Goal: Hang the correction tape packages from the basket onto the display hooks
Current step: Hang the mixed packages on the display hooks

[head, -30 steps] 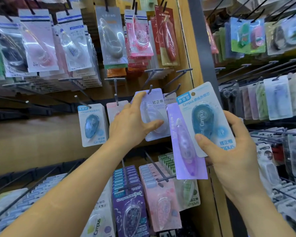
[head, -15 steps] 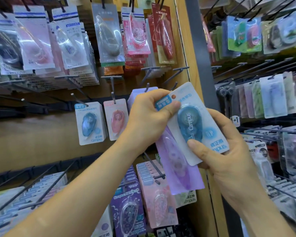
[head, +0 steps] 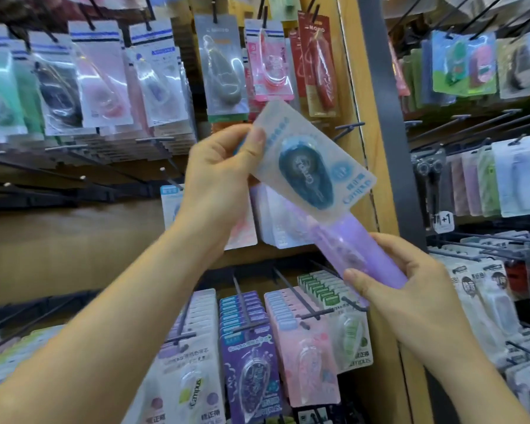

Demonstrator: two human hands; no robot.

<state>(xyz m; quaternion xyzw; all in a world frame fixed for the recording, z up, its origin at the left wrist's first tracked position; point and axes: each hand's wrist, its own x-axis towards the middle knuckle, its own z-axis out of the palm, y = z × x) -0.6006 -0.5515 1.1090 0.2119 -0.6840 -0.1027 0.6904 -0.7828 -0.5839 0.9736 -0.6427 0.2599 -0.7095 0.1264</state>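
- Two correction tape packages are held up in front of the display, just left of the wooden post (head: 369, 87), which serves as the landmark.
- The blue package (head: 288, 133) is gripped at its upper left corner by the left hand (head: 218, 175), the thumb being pressed on the front of the card. It is tilted, with its printed end slanting down toward the post.
- A dark blue dispenser (head: 306, 175) is sealed in its clear blister (the word "Campus" can be read on the card beside it).
- The purple package (head: 358, 243) is grasped at its lower end by the right hand (head: 410, 289), with the thumb laid on the front and the fingers curled behind. Its upper end is covered by the blue package.
- A pale dispenser is enclosed in the purple blister, though it is too blurred for detail.
- A bare hook (head: 348, 128) juts out just left of the post, beside the top edge of the blue package.
- Higher up, left of the post, a red package (head: 317, 62), a pink package (head: 268, 62) and a grey package (head: 221, 65) are hung side by side, each with a dispenser inside.
- Lower down, left of the post, rows of green packages (head: 349, 338), pale pink packages (head: 306, 347) and dark purple packages (head: 251, 368) are threaded on hooks.
- Right of the post, pastel packages (head: 502, 175) are hung on further hooks.
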